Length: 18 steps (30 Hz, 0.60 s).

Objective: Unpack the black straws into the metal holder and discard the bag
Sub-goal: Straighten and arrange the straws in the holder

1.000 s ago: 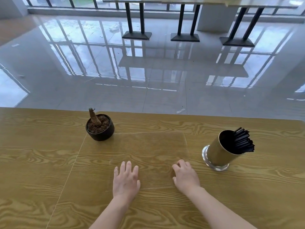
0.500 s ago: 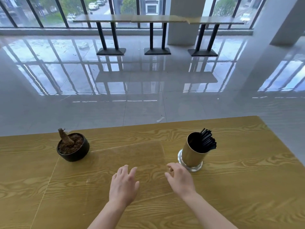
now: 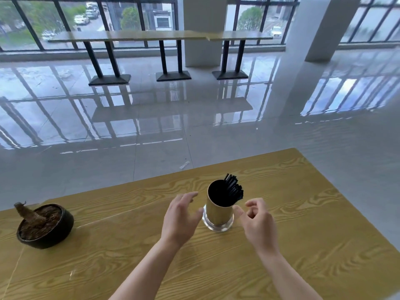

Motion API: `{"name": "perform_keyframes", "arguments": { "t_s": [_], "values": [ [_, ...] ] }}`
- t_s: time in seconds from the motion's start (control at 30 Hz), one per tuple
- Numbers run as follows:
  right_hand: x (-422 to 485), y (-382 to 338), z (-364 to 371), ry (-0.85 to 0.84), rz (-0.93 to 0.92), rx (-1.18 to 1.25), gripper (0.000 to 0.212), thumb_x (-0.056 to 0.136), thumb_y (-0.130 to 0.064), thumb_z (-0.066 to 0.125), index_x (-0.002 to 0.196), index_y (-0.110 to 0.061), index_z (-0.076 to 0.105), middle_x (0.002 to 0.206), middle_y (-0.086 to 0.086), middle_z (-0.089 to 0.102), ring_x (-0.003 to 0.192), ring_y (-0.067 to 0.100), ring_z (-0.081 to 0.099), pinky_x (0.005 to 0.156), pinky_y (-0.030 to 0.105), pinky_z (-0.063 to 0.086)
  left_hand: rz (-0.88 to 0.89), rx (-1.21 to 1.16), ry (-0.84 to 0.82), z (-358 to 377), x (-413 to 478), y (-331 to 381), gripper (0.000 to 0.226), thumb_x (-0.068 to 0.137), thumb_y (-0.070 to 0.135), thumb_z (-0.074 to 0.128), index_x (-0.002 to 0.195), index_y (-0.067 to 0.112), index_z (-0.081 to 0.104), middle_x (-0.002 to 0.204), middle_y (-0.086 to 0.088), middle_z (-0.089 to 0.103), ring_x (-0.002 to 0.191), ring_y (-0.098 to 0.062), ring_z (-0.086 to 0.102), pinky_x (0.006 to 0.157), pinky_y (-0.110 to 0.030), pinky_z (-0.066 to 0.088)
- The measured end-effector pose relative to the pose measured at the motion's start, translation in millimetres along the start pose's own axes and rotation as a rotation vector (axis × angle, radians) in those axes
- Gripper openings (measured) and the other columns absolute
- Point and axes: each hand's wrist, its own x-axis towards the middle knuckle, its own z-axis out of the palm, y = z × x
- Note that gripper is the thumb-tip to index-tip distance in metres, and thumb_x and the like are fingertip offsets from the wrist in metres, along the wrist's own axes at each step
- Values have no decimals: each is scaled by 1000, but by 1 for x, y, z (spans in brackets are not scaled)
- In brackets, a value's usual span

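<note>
**Reaching in from both sides**

Half a second ago both palms lay flat on the wood, short of the cup; now they are lifted off it and sit one on each side of the cup. The left hand (image 3: pixel 180 217) is spread, its fingers straight and slightly fanned, and its thumb points at the foot of the metal holder (image 3: pixel 218 210). The right hand (image 3: pixel 257 221) hangs loose with its fingers softly curled around nothing and its thumb stretched toward the holder's wall. Both thumbs are just beside the metal, and I cannot tell whether either one touches it.

The holder stands upright between the hands on the yellow wood-grain table (image 3: pixel 313 213), a brass-coloured tube on a shiny round foot. The black straws (image 3: pixel 234 189) are inside it, bunched against its right side, with their tips fanning out above the rim.

Under the left forearm a clear sheet (image 3: pixel 104 245) lies flat on the table and shows only by its faint edges; I cannot tell whether it is the bag. Well to the left sits a black pot (image 3: pixel 54 232) of brown soil with a stubby cut stem leaning in it.

Beyond the table edge is a glossy grey floor (image 3: pixel 151 118) with a small pale scrap (image 3: pixel 184 165) lying on it. Farther back a long counter (image 3: pixel 160 36) on black legs runs along the windows (image 3: pixel 134 16), and a white pillar (image 3: pixel 320 29) stands to the right.
</note>
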Motion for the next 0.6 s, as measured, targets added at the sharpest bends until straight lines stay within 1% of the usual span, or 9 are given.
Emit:
{"name": "perform_keyframes", "arguments": {
  "t_s": [0.1,0.17,0.23,0.33,0.4,0.47,0.53,0.57,0.6],
  "values": [
    [23,1,-11,-80,78,-23,56,77,-52,78,116,-20,55,64,-1,62,58,12,61,53,26,47,43,-21,-5,8,27,25,49,86,32,73,133,23,61,108,8,60,102,-12,59,89,-29,49],
    [38,2,-13,-144,95,-48,72,74,-55,80,130,-18,53,71,-2,61,65,13,61,57,26,47,56,-3,-36,14,46,37,50,88,32,71,135,22,59,108,8,58,105,-14,57,91,-27,46],
    [49,2,-11,-211,92,-109,88,72,-60,79,141,-18,48,77,-4,60,70,9,59,56,22,42,50,31,-99,22,66,43,56,89,33,68,141,21,53,119,3,58,117,-18,54,97,-29,43],
    [62,-1,-4,-290,120,-192,101,66,-71,76,147,-20,44,81,-11,60,74,1,55,58,20,40,-33,28,-227,32,91,47,67,91,30,66,151,18,40,146,-3,52,138,-22,44,114,-39,37],
    [70,-2,0,-308,123,-226,102,65,-73,75,147,-20,44,81,-15,59,74,1,56,61,23,43,-78,22,-301,39,102,44,66,92,26,64,153,16,38,153,-3,48,143,-23,41,118,-39,32],
    [76,-2,4,-304,102,-274,96,67,-72,75,144,-21,48,85,-13,63,82,11,63,69,29,49,-100,27,-342,47,107,41,60,93,23,62,150,17,43,151,-3,52,141,-21,44,116,-36,34],
    [83,-1,9,-299,69,-325,84,71,-69,74,138,-23,54,101,-5,72,96,18,67,75,32,53,-106,-1,-353,53,110,38,49,94,22,60,142,21,55,142,1,61,134,-19,53,112,-36,41],
    [87,-1,11,-300,57,-336,77,73,-66,75,135,-23,58,108,-3,73,99,19,68,75,31,53,-95,-19,-350,55,110,37,42,93,23,60,135,25,62,133,4,67,126,-17,59,106,-35,46],
    [90,-1,13,-302,46,-336,70,75,-64,75,131,-24,61,110,-3,74,99,18,68,72,29,51,-80,-42,-342,57,110,36,35,93,24,60,126,30,68,123,10,72,117,-13,64,98,-32,50]
  ]
}}
